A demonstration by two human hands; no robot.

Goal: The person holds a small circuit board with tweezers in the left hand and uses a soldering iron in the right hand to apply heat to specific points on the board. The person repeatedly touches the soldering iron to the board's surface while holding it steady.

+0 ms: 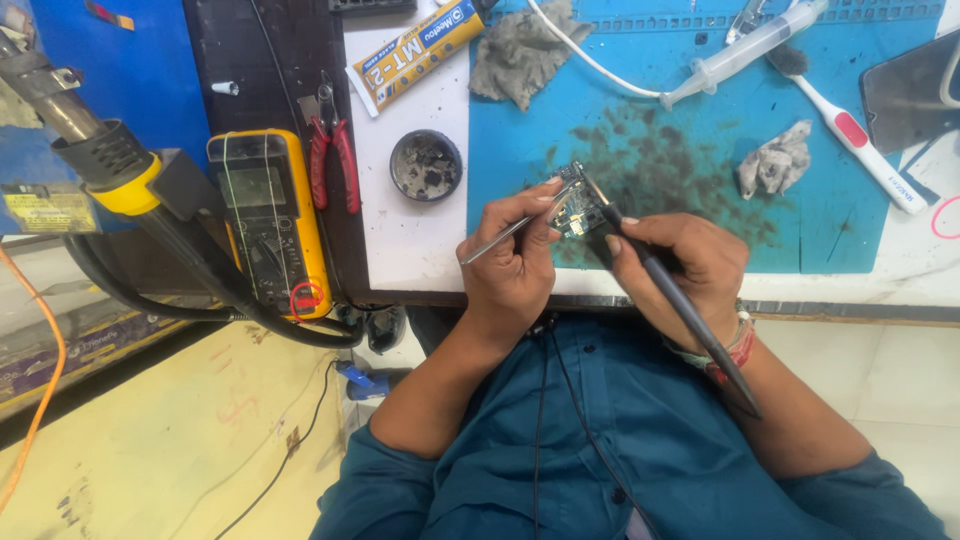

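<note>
Here, notes by item:
Board: small circuit board (578,208) held just above the blue mat (850,230) at the bench edge; long axis upper left to lower right.
Left hand (512,262): fingers closed on tweezers (520,226), tips at the board's left edge.
Right hand (690,268): fingers closed on soldering iron (668,290), tip up-left onto the board, handle trailing lower right.
Doing it well: probably brace both wrists, touch one joint only, keep tweezers steady.

1. The yellow multimeter (268,222) lies left of my blue mat (830,190); its grey rectangular screen (247,187) is blank.
2. A long yellow-and-blue glue tube (415,52) lies slanted off the mat's upper left corner.
3. A dark phone screen (915,92) rests on the mat's right edge.
4. A yellow label (45,208) sits far left of the mat.
</note>
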